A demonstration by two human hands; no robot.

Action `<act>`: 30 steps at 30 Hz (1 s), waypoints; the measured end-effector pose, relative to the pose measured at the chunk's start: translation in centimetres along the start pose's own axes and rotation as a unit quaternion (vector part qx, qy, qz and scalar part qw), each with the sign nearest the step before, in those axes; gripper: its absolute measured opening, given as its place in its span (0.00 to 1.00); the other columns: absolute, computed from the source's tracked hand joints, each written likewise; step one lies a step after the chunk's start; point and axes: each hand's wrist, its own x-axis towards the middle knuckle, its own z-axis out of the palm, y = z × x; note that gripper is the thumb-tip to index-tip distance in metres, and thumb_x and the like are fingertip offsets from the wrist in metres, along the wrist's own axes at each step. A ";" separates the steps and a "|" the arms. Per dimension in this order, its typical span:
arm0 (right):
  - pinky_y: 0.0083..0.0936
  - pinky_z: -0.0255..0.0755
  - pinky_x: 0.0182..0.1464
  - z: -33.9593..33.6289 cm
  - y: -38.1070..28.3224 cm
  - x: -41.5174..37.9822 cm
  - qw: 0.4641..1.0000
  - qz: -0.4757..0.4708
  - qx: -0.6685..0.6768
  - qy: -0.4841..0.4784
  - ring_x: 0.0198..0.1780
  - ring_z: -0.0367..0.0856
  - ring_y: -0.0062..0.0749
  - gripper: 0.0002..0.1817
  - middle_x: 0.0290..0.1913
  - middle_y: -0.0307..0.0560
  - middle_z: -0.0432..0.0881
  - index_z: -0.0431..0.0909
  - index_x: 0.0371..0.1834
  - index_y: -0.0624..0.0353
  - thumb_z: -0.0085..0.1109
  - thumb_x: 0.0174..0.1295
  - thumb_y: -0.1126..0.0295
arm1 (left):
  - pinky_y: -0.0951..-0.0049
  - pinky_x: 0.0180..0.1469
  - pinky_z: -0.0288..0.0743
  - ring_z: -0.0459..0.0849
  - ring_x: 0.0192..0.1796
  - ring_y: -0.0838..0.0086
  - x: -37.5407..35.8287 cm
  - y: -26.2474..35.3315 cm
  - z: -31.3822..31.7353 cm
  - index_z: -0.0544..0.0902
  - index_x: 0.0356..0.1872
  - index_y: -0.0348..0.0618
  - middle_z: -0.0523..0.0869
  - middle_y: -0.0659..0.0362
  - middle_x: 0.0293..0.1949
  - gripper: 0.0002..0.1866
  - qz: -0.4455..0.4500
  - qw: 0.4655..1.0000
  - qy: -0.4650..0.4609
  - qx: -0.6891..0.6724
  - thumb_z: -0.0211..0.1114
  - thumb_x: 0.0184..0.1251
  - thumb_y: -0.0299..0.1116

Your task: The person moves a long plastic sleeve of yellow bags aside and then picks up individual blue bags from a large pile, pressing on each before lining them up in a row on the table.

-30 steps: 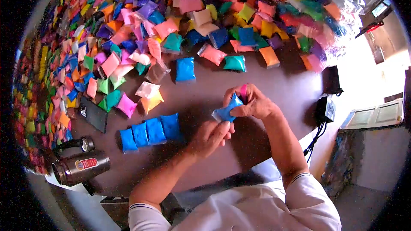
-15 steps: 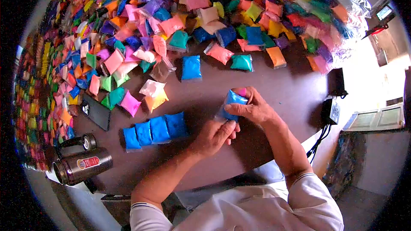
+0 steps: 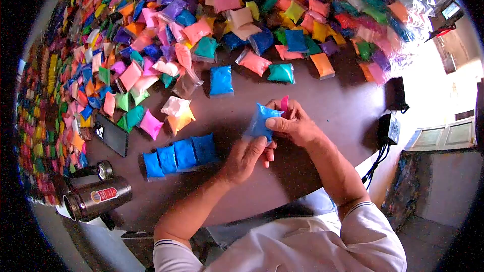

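Observation:
A small clear bag of blue filling point(image 3: 260, 120) is held up over the table between both hands. My right hand point(image 3: 296, 125) is closed on its right side, thumb pressed across the front. A flat pink piece point(image 3: 285, 103) sticks up from the fingers of that same hand; its kind does not show. My left hand point(image 3: 243, 157) pinches the bag's lower end between thumb and fingers. Left of my left hand, several matching blue bags point(image 3: 176, 156) lie side by side in a row. Another blue bag point(image 3: 221, 81) lies alone farther up the table.
A huge heap of colourful bags point(image 3: 166, 30) covers the far and left table point(image 3: 322, 171). At left lie a dark flat device point(image 3: 112, 135), a steel flask point(image 3: 103, 197) and its lid point(image 3: 104, 170). Black boxes with cables point(image 3: 388, 130) stand at the right edge.
The blue bag has moved slightly left and now stands more upright, more of its front showing. The pink piece sticks up farther from my right hand. My left hand has shifted slightly left.

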 end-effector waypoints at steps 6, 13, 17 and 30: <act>0.18 0.71 0.32 -0.8 1.1 0.4 0.993 -0.068 -0.094 0.029 0.30 0.76 0.20 0.11 0.28 0.37 0.78 0.75 0.28 0.61 0.66 0.59 0.67 | 0.78 0.34 0.74 0.78 0.32 0.79 -0.1 -0.3 -0.2 0.77 0.41 0.37 0.79 0.60 0.32 0.19 -0.014 0.996 -0.027 0.080 0.48 0.77 0.45; 0.21 0.66 0.30 0.4 1.7 0.4 0.997 -0.064 -0.025 0.041 0.30 0.73 0.20 0.12 0.28 0.37 0.76 0.77 0.27 0.60 0.67 0.59 0.64 | 0.78 0.33 0.74 0.78 0.31 0.79 -0.2 0.0 0.2 0.76 0.40 0.37 0.79 0.61 0.31 0.19 -0.018 0.997 -0.004 0.079 0.47 0.77 0.45; 0.21 0.67 0.31 0.9 1.8 0.4 0.995 -0.055 -0.037 0.072 0.30 0.72 0.20 0.13 0.29 0.38 0.76 0.76 0.27 0.62 0.64 0.62 0.65 | 0.77 0.33 0.75 0.78 0.31 0.79 -0.4 0.5 0.5 0.76 0.41 0.38 0.79 0.60 0.33 0.17 -0.023 0.995 0.001 0.095 0.47 0.77 0.43; 0.16 0.68 0.29 1.6 1.1 0.1 0.991 -0.022 -0.116 0.058 0.28 0.73 0.16 0.13 0.26 0.34 0.75 0.77 0.30 0.61 0.62 0.64 0.61 | 0.78 0.33 0.75 0.78 0.31 0.80 -0.4 -0.2 0.1 0.75 0.42 0.38 0.80 0.60 0.34 0.17 -0.031 0.996 -0.005 0.084 0.48 0.77 0.43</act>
